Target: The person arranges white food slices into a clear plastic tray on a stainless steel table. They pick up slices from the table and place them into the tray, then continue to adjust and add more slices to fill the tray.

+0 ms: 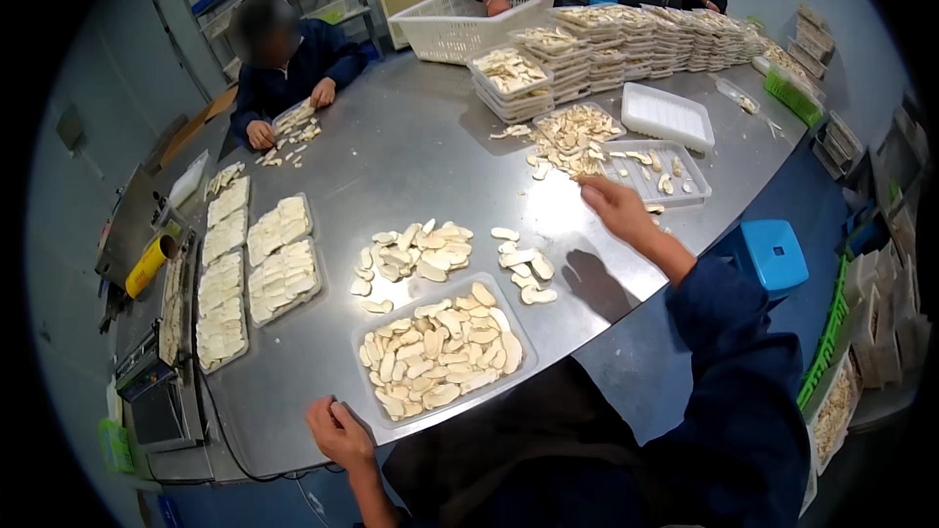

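Observation:
Pale sliced mushrooms [445, 347] fill a clear plastic tray [529, 342] at the table's front edge. My left hand [340, 435] is by that tray's near left corner, its fingers curled in with nothing visible in them. Out to the right, my right hand [621, 210] reaches over the steel table, fingers stretched towards a heap of mushroom slices [572, 142]; its fingertips are near the heap's edge, and no slice shows in them. Beside them is a ridged clear tray [690, 176] with a few slices. Two loose piles, a larger one [421, 249] and a smaller one [526, 266], lie beyond the filled tray.
Trays of neatly laid slices [284, 279] stand on the left, near a scale [156, 381]. An upturned white tray [668, 117] and stacked filled trays [626, 54] stand at the back right. Co-workers handle slices [293, 127] and a white basket [460, 24]. A blue stool [771, 259] is right.

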{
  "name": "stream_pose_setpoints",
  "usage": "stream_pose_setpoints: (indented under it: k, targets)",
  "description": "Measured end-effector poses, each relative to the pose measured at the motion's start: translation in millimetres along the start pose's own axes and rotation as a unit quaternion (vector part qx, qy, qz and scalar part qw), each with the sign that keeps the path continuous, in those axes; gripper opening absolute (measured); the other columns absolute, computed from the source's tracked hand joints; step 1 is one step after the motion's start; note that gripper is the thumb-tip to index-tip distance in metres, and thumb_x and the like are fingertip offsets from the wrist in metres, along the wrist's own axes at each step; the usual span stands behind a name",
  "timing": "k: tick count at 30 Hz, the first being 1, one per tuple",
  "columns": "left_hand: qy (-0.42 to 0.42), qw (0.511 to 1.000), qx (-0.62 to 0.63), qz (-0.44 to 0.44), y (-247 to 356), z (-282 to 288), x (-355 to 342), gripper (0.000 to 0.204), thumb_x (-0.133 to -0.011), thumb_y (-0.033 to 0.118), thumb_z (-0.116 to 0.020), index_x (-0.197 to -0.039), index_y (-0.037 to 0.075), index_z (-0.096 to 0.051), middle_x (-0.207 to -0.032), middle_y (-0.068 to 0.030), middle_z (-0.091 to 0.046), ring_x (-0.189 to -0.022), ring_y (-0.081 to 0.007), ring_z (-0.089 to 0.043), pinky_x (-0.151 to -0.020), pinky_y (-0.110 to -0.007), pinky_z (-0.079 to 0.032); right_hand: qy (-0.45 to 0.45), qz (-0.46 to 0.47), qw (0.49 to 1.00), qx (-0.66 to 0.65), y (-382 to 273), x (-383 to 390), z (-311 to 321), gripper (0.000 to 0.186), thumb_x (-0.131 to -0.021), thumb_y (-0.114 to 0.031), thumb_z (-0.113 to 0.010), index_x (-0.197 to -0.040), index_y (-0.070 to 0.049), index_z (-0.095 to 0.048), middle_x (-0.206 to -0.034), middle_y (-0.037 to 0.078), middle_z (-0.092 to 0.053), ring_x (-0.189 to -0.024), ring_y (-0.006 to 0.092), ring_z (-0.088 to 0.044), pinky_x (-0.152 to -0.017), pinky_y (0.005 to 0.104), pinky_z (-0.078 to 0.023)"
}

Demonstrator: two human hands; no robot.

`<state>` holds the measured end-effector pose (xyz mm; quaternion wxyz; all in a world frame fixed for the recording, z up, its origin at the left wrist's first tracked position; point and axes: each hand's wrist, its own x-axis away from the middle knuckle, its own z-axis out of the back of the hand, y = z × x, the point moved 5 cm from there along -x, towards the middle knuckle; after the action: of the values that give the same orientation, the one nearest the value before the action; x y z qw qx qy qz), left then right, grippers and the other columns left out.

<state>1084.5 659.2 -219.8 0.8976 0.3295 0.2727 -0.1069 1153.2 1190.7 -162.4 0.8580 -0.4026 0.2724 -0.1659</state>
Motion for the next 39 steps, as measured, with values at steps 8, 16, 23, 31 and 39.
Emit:
stream_pose_setpoints:
  k: [8, 16, 23, 31, 39]
  targets:
    - [0.044, 0.999, -0.027, -0.008, 11.1, 2.3, 3.3, 0.016, -0.088, 0.010, -0.053, -0.094, -0.002, -0.062, -0.095, -0.0168, -0.061, -0.089, -0.0334, -0.059, -0.079, -0.039, -0.047, 0.127, -0.166, 0.873, -0.442, -9.0, -120.9, 61.7, 0.026, -0.090, -0.029, -0.061, -0.084, -0.003, -0.058, -0.077, 0.007, -0.062, -0.068, 0.0136, -0.061, -0.062, 0.0239, -0.053]
    - [-0.029, 0.965, 0.196, 0.173, -26.5, -0.3, 9.5, 0.022, -0.089, 0.009, -0.058, -0.108, -0.003, -0.062, -0.085, -0.0067, -0.063, -0.071, -0.0125, -0.057, -0.066, -0.025, -0.047, 0.077, -0.248, 0.864, -0.431, 5.8, -92.3, 11.1, 0.023, -0.089, -0.025, -0.061, -0.082, -0.003, -0.057, -0.076, 0.007, -0.062, -0.063, 0.0136, -0.059, -0.056, 0.0230, -0.051]
    - [-0.201, 0.883, 0.353, 0.235, 4.6, -8.0, 14.6, 0.032, -0.091, 0.005, -0.057, -0.119, -0.008, -0.053, -0.080, -0.0026, -0.059, -0.073, -0.0070, -0.055, -0.069, -0.020, -0.045, -0.032, 0.040, 0.977, 0.206, -17.0, 69.6, -58.2, 0.070, -0.076, -0.035, -0.073, -0.127, 0.004, -0.046, -0.124, 0.026, -0.051, -0.117, 0.0381, -0.048, -0.100, 0.0418, -0.038]
    - [-0.237, 0.860, 0.383, 0.238, 16.3, -27.3, 8.5, 0.033, -0.091, 0.008, -0.059, -0.121, -0.005, -0.052, -0.083, -0.0009, -0.061, -0.065, -0.0028, -0.052, -0.055, -0.016, -0.040, -0.052, 0.089, 0.966, 0.238, -0.7, 36.2, -111.8, 0.084, -0.072, -0.038, -0.076, -0.128, 0.012, -0.038, -0.126, 0.030, -0.045, -0.119, 0.0423, -0.043, -0.102, 0.0439, -0.036]
    - [-0.291, 0.822, 0.387, 0.299, 17.5, -21.8, 9.0, 0.033, -0.092, 0.009, -0.059, -0.120, -0.007, -0.052, -0.086, -0.0042, -0.063, -0.075, -0.0063, -0.057, -0.068, -0.019, -0.045, 0.035, 0.176, 0.962, 0.205, -23.0, 10.8, -90.6, 0.039, -0.082, -0.017, -0.068, -0.115, 0.000, -0.056, -0.106, 0.018, -0.060, -0.098, 0.0336, -0.057, -0.086, 0.0388, -0.046]
